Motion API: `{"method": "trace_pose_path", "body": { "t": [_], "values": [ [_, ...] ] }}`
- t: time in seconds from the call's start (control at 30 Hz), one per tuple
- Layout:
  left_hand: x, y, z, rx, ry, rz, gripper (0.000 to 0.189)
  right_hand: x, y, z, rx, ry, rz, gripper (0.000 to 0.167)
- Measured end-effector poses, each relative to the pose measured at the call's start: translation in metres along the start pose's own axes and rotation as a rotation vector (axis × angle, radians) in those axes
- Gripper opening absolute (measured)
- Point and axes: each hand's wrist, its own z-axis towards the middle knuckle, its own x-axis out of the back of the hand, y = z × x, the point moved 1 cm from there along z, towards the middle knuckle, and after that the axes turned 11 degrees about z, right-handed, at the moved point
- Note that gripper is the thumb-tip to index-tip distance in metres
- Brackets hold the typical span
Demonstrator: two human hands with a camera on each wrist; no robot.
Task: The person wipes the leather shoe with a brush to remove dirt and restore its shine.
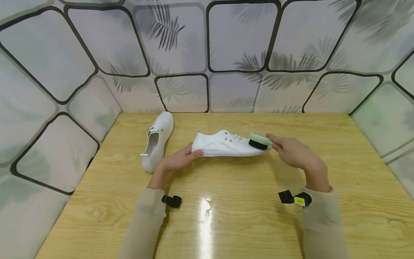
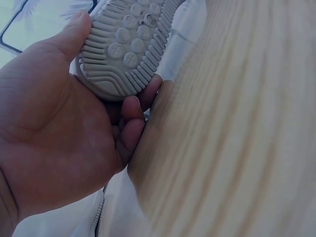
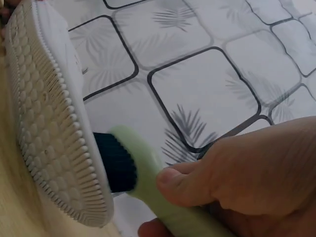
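My left hand [image 1: 179, 158] grips a white shoe [image 1: 215, 144] by its heel, thumb on the near side. The shoe is held with its toe to the right, and its studded sole [image 2: 129, 37] shows in the left wrist view. In my right hand [image 1: 295, 153] is a light green brush [image 3: 140, 153], held by its handle. Its dark bristles [image 3: 115, 162] touch the upper near the toe. A second white shoe [image 1: 158, 140] stands on the table to the left, just beyond my left hand, toe pointing away.
The light wooden table [image 1: 239, 216] has patterned fabric walls [image 1: 240, 39] at its back and sides. Small black devices [image 1: 173, 201] are strapped at both wrists, over beige sleeves.
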Motion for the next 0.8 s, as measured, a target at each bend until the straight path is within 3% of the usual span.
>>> {"method": "trace_pose_path", "body": {
  "t": [0.1,0.23,0.43,0.57,0.67,0.8],
  "values": [
    [0.001,0.000,0.000,0.013,0.013,-0.004,0.069,-0.004,0.000,0.006,-0.037,0.040,-0.031,0.050],
    [0.002,-0.002,-0.001,0.020,0.017,0.007,0.067,-0.015,-0.006,0.016,-0.008,0.067,-0.038,0.052],
    [0.001,0.000,0.001,0.001,-0.006,-0.003,0.069,-0.005,-0.005,0.004,0.002,0.002,0.038,0.049],
    [0.002,0.002,0.002,0.010,-0.004,0.001,0.071,-0.005,-0.009,0.002,-0.018,0.038,-0.042,0.049],
    [0.001,0.002,0.002,0.010,-0.001,0.005,0.069,-0.014,-0.019,0.007,0.022,0.060,-0.062,0.050],
    [0.002,0.001,0.001,-0.014,-0.006,-0.004,0.066,-0.017,-0.027,0.010,0.086,0.034,0.010,0.050]
  ]
}}
